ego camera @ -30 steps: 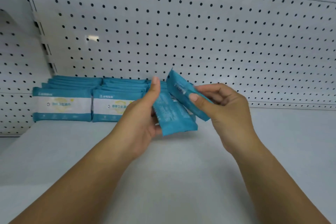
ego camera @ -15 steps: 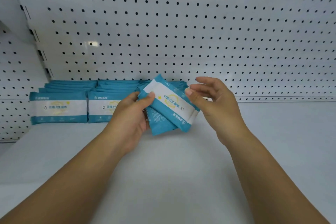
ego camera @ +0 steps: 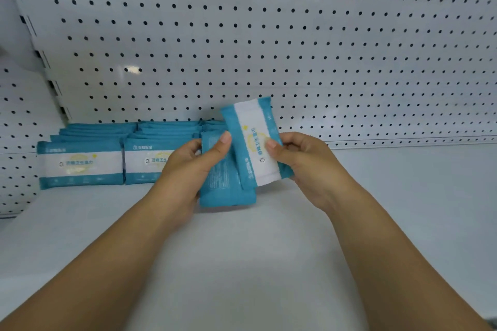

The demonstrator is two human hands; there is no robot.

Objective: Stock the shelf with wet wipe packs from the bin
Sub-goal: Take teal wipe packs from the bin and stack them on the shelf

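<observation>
Pinching the front pack, the right hand held its long axis upright; the left hand clasped the rear packs; stocked rows lay leftward.

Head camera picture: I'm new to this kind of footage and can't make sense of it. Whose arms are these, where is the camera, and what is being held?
There is no machine here. The camera sits on a person's head and looks forward and down, so the two bare arms reaching in from below are their own. They face a white metal store shelf with a white pegboard back wall. On its left side, rows of flat teal and white wet wipe packs already stand stocked. The left hand grips a teal pack showing its plain back. The right hand holds another pack turned label side out, tilted on end and overlapping the first one. Neither held pack has been put down yet.
</observation>
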